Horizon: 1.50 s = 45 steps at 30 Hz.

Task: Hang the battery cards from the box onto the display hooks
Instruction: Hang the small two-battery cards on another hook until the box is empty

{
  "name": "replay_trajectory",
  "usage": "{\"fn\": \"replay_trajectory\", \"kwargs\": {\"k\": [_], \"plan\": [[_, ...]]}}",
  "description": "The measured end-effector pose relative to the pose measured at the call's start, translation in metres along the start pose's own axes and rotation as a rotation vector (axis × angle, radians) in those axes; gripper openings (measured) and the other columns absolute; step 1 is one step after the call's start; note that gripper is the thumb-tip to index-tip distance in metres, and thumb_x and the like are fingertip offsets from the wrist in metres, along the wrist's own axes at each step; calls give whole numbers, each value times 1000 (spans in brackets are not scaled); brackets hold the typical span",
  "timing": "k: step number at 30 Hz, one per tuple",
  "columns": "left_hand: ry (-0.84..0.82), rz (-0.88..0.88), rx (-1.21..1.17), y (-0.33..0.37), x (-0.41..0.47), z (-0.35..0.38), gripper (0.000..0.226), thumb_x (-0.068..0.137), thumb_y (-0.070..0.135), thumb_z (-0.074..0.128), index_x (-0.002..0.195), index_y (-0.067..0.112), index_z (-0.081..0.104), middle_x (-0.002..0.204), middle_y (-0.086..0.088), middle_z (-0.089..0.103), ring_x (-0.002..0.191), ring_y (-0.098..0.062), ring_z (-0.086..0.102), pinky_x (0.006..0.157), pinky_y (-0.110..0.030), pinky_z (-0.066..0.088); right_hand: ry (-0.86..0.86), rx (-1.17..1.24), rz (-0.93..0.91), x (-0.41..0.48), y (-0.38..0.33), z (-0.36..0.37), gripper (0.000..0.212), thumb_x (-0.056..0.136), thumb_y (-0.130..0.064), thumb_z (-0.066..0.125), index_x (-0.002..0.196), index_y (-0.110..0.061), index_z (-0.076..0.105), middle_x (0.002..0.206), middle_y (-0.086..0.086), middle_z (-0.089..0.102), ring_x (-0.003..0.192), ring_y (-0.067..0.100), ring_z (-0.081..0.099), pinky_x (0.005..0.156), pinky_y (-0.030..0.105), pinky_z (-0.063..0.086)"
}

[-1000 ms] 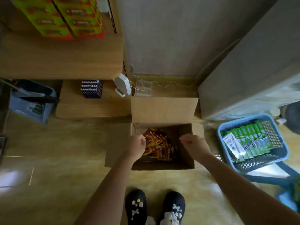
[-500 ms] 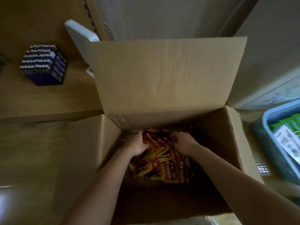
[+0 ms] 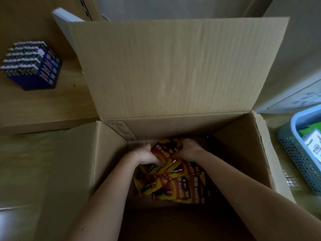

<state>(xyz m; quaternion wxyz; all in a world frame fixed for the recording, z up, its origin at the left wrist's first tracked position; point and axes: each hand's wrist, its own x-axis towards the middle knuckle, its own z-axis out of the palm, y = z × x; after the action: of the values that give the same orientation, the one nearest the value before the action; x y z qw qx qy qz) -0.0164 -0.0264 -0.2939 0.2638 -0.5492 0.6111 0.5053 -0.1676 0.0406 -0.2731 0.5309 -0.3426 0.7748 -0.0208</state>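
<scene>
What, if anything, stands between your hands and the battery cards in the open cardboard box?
Nothing visible does. The brown cardboard box stands open, and the left hand and right hand both grip the red-and-yellow battery cards inside it. The display hooks are out of view.

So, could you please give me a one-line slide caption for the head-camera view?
Left hand and right hand grip red-and-yellow battery cards piled in the open cardboard box.

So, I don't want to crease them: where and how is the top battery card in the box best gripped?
Probably by its left and right edges, from straight above. The top battery card lies flat on a loose pile, between the cardboard box walls, so a sideways reach is blocked. The left hand and right hand grip it there.
</scene>
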Motion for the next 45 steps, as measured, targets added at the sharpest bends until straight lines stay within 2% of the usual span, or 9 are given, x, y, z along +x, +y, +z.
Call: {"fn": "replay_trajectory", "kwargs": {"k": [8, 12, 15, 21, 27, 33, 37, 42, 45], "plan": [[-35, -21, 56, -11, -5, -11, 96, 47, 43, 87, 129, 15, 46, 131, -5, 52, 123, -26, 48, 105, -45, 39, 0, 91, 42, -2, 10, -5, 43, 83, -24, 65, 123, -16, 50, 124, 7, 53, 115, 23, 51, 89, 32, 44], [10, 93, -4, -5, -21, -18, 40, 74, 22, 75, 108, 6, 61, 114, -8, 64, 110, -24, 59, 94, -37, 48, 62, 78, -12, -18, 11, -12, 35, 87, -25, 60, 121, -17, 55, 120, 7, 57, 108, 21, 55, 89, 32, 46], [33, 163, -67, 2, -57, -23, 30, 78, 14, 71, 106, 6, 64, 110, -9, 67, 104, -22, 63, 91, -37, 52, 158, 83, -63, -53, 3, -25, 23, 91, -25, 55, 112, -18, 62, 112, 5, 63, 94, 16, 57, 81, 29, 47], [219, 294, -217, 15, -184, -55, 24, 84, 17, 65, 103, 1, 65, 105, -12, 68, 97, -20, 64, 81, -31, 52, 341, 179, -168, -167, -32, -63, 29, 90, -25, 57, 116, -12, 62, 114, 6, 66, 105, 20, 60, 88, 31, 49], [398, 325, -483, 27, -335, -118, 19, 87, 16, 60, 101, 4, 63, 93, -5, 65, 87, -13, 60, 66, -17, 46, 387, 271, -289, -294, -104, -109, 24, 92, -27, 53, 109, -13, 63, 104, 4, 68, 98, 20, 64, 80, 29, 52], [585, 360, -696, 27, -469, -190, 16, 90, 17, 56, 103, 10, 62, 89, 1, 66, 83, -10, 62, 62, -13, 47, 392, 315, -443, -401, -212, -146, 30, 93, -28, 50, 116, -10, 58, 107, 0, 62, 93, 9, 56, 60, 9, 39], [710, 428, -822, 8, -535, -234, 10, 90, 14, 55, 97, 17, 63, 88, 5, 68, 83, -8, 65, 63, -13, 52, 380, 376, -576, -452, -284, -148, 23, 93, -28, 50, 110, -14, 56, 104, -2, 60, 83, -1, 55, 55, 3, 45], [880, 470, -887, -26, -582, -285, 8, 90, 23, 55, 90, 28, 62, 74, 13, 69, 71, 6, 66, 56, -6, 47, 357, 486, -722, -482, -367, -124, 12, 94, -26, 49, 98, -17, 56, 92, -5, 62, 83, 3, 61, 59, 7, 49], [908, 478, -1015, -48, -598, -314, 6, 90, 28, 55, 90, 29, 62, 75, 12, 70, 72, 2, 67, 60, -10, 48, 355, 568, -742, -493, -413, -97, 11, 93, -27, 50, 99, -19, 55, 92, -5, 63, 90, 11, 64, 70, 24, 57]]}}
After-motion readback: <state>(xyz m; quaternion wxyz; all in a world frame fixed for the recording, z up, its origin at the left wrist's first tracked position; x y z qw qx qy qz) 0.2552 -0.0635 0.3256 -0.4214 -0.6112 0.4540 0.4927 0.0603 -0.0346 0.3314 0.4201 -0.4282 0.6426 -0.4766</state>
